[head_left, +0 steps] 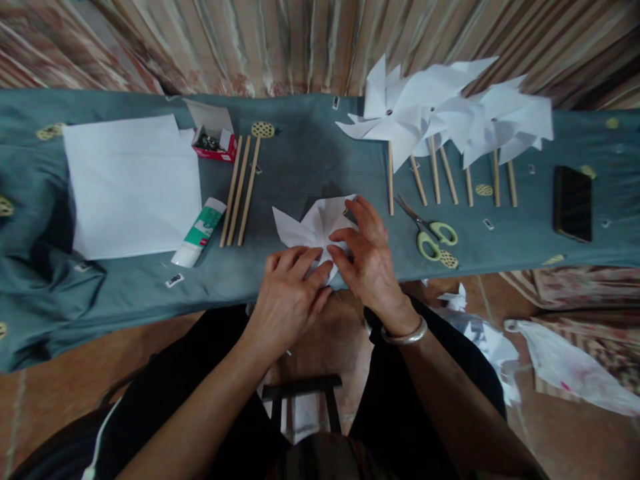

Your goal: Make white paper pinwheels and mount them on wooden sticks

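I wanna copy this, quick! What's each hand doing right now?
Left hand: closed, fingers bent, holding the white, pointed, folded-paper pinwheel.
Right hand: closed, fingers curled, holding the same pinwheel.

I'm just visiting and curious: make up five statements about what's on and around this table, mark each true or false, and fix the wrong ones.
1. The left hand and right hand are both at the folded white paper. True.
2. The scissors lie to the left of the folded white paper. False: the scissors lie to its right.
3. Three loose wooden sticks lie beside the red box. True.
4. The red box is closed. False: its lid stands open, showing small metal pieces inside.
5. A silver-coloured bangle circles the right wrist. True.
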### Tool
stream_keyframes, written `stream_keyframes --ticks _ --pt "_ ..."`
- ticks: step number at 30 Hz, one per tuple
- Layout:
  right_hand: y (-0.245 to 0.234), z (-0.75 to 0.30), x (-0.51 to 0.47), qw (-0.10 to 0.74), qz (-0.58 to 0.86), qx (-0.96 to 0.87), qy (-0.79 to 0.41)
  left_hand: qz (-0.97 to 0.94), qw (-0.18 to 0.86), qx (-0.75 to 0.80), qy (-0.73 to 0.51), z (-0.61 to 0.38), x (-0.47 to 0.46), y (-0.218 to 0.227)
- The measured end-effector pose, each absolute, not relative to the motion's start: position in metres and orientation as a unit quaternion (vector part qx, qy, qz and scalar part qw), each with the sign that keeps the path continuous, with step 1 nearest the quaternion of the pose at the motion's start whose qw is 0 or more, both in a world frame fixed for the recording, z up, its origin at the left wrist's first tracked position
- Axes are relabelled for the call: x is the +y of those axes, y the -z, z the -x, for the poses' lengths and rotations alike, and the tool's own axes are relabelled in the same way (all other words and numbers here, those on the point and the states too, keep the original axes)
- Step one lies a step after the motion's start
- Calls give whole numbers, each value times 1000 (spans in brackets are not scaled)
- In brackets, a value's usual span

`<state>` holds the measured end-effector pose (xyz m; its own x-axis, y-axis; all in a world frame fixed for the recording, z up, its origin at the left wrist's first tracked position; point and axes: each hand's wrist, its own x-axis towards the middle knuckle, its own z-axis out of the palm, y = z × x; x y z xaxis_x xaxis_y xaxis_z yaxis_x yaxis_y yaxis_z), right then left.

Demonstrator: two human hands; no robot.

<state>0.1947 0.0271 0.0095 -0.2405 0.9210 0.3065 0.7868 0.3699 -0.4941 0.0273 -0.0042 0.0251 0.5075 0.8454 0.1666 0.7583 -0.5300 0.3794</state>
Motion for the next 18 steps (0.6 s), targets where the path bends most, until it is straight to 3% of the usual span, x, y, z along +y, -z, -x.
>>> stream_keyframes --ticks 18 --pt "-14 -190 22 266 552 -781 -120 -857 135 468 -168 -27 -4 -24"
